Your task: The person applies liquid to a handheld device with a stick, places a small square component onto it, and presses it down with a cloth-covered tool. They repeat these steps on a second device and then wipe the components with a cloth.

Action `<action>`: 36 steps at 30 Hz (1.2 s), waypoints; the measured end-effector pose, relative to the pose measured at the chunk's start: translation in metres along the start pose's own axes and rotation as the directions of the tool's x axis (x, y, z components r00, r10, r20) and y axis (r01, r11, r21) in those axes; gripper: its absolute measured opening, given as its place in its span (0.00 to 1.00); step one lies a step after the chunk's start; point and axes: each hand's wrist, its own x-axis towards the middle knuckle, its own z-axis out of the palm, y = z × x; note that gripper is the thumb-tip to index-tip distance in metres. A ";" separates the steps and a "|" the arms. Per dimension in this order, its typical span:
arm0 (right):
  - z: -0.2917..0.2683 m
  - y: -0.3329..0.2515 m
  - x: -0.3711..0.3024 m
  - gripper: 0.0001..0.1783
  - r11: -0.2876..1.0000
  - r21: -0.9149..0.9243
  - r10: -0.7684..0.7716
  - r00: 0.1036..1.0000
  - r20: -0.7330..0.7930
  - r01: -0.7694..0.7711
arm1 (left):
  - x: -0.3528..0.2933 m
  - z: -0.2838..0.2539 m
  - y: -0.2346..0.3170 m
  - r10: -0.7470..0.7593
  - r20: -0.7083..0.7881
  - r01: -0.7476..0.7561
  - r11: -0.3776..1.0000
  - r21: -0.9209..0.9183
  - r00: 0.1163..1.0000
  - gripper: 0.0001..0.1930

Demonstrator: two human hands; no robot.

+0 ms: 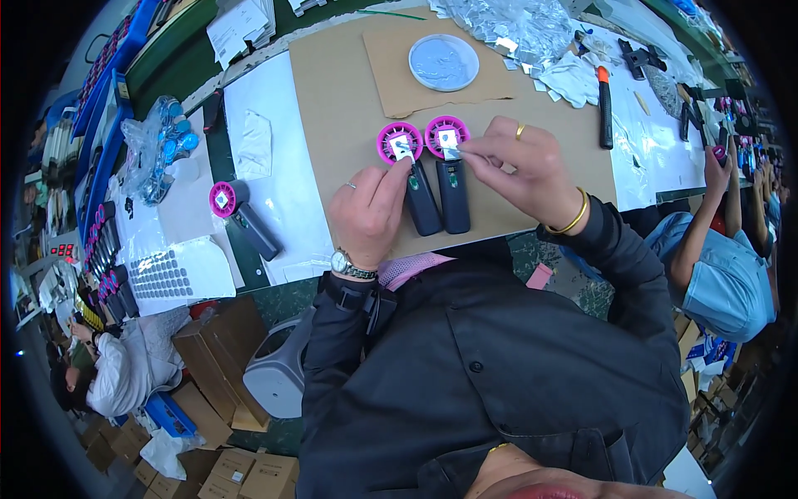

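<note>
1. Workbench surface: a green table [249, 249] covered in part by a brown cardboard sheet [332, 108] and white paper sheets [274, 133]; other workers sit at both ends of the line.
2. Items under the hands: two small handheld fans lie side by side on the cardboard, each with a pink round head and a dark handle. The left fan [413, 179] and the right fan [450, 170] are touching or nearly touching along their handles, heads pointing away from the person.
3. Left hand [370, 208]: fingers curled together, resting on the cardboard against the handle of the left fan, with the thumb tip pressed at the base of its pink head. A ring and a wristwatch are worn.
4. Right hand [519, 166]: thumb and forefinger pinched on a small silvery-white sticker [453, 150] at the centre of the right fan's head. The other fingers are folded. A gold ring and a gold bangle are worn.
5. Each pink head shows a small white square patch at its centre.
6. Third fan [243, 218]: same kind, lying apart on the paper well to the left of the hands.
7. Round grey lid or dish [444, 61]: on a second cardboard piece beyond the fans.
8. Crumpled silver foil bags [507, 25]: piled at the far edge of the bench.
9. Utility knife with an orange tip [604, 108]: right of the cardboard, clear of the right hand.
10. Clear bag of blue parts [162, 141]: far left of the bench.
</note>
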 end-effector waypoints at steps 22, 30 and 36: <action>-0.021 -0.007 0.005 0.20 0.876 -0.249 -0.386 0.910 0.149 0.413 | -0.003 0.002 -0.010 0.012 -0.074 -0.018 0.997 -0.080 0.997 0.13; -0.023 -0.001 0.006 0.21 0.821 -0.256 -0.463 0.857 0.227 0.511 | -0.003 0.004 -0.012 0.025 -0.075 -0.030 0.997 -0.069 0.997 0.15; -0.028 0.000 0.006 0.20 0.790 -0.276 -0.483 0.833 0.270 0.548 | -0.003 0.005 -0.014 0.033 -0.087 -0.039 0.997 -0.071 0.996 0.14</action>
